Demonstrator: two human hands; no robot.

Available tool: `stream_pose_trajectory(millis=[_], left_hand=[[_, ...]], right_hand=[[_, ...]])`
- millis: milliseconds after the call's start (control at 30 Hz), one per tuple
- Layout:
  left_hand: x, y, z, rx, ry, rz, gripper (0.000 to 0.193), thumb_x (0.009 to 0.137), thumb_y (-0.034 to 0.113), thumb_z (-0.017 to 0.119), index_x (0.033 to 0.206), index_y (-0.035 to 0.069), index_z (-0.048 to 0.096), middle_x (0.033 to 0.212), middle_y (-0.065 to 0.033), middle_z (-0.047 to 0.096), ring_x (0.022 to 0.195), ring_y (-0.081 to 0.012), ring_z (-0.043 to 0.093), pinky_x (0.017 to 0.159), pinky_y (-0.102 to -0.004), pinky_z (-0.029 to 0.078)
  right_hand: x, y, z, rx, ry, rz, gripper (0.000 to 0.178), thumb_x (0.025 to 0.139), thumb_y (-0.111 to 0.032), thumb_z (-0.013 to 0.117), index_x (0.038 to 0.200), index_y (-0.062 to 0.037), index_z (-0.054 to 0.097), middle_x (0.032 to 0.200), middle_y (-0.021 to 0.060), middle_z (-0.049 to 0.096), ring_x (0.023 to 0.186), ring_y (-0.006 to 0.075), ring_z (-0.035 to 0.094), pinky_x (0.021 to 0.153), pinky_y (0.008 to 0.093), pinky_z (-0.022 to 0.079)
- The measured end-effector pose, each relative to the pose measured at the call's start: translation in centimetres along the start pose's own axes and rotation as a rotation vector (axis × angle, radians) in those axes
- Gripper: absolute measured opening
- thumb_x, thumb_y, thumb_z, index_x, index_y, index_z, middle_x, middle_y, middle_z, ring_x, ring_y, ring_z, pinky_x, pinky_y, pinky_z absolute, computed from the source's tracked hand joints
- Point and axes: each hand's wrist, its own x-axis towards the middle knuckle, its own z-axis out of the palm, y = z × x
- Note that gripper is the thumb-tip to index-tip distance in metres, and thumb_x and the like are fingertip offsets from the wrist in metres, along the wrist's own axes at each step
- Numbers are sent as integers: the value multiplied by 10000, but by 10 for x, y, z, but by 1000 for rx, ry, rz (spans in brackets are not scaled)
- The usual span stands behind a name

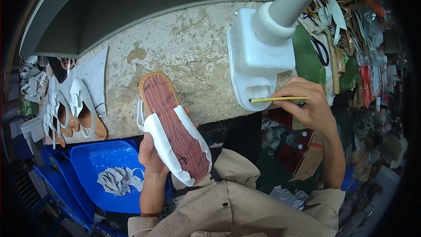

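My left hand (151,156) grips an unfinished white sandal (169,112) with its reddish-brown underside turned up, the rounded heel end pointing away from me. White upper material wraps over both sides of the front part, and a strap loop hangs at the left of the heel. Between the fingertips of my right hand (310,103) lies a thin yellow stick, seemingly a brush (287,98), with a dark tip. That tip is over the front opening of a white plastic dispenser (267,57) on the bench. Whether the tip touches anything there is hard to tell.
Several finished-looking white sandals (81,107) stand at the bench's left edge. Below them are blue plastic chairs (105,149), one with crumpled white pieces (117,181). A grey metal housing (144,0) borders the worn bench (175,39) behind. Clutter and scissors (322,52) lie at right.
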Motion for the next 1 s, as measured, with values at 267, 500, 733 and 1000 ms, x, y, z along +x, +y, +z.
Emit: stream_pose_trajectory(millis=[267,500,733,1000], left_hand=[[0,-9,1,161,74,26,931,788,530,644,1441,-42,307,1344,-247,485,1162,-398,562,941,-493,507],[-8,-17,6,361,-12,24,848,823,368,682,1471,-7,283,1347,-152,489,1223,-263,505,1037,-380,392],[-5,-4,21,837,-162,336,642,849,185,649,1427,12,431,1304,-168,406,1220,-300,426,1050,-431,330],[-2,8,29,1205,-176,647,578,796,172,698,1345,68,548,1256,-190,430,1177,-317,458,967,-432,399]], right_hand=[[3,5,2,585,60,500,207,876,-60,689,1048,53,662,946,97,698,816,123,664,697,231,519],[-2,-35,63,914,345,389,222,887,-31,655,1091,45,609,978,89,659,855,110,620,760,240,498],[10,-59,100,951,592,147,253,871,-7,662,1107,60,601,958,66,638,830,84,584,753,206,455],[16,-79,94,776,742,70,252,856,-13,670,1089,62,608,978,96,643,848,105,585,783,231,452]])
